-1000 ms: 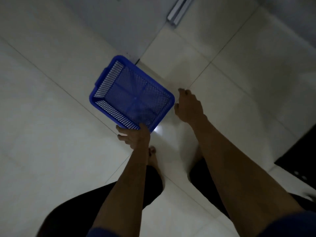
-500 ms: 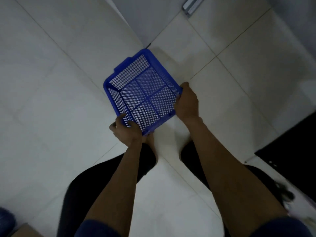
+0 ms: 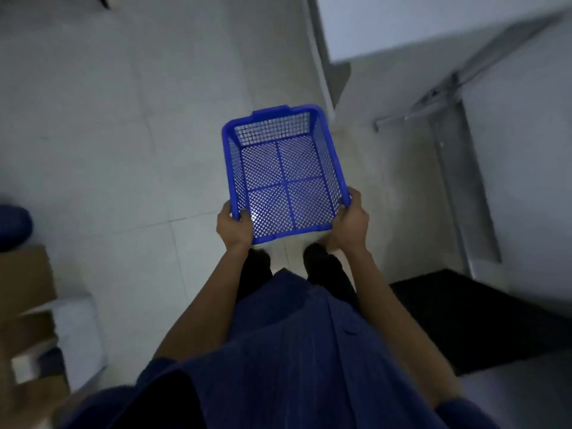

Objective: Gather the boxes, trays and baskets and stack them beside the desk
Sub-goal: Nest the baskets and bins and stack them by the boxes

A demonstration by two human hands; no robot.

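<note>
Above pale floor tiles (image 3: 123,150), rectangular blue perforated-plastic basket (image 3: 283,174); left hand (image 3: 233,226) and right hand (image 3: 349,222) fingers curled round near corners.

arms outstretched, left hand (image 3: 233,226) and right hand (image 3: 352,225) each grip the basket (image 3: 272,131) rim

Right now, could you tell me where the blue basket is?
Centre of the head view, the basket is held above the floor, left hand and right hand gripping its near corners.
</note>
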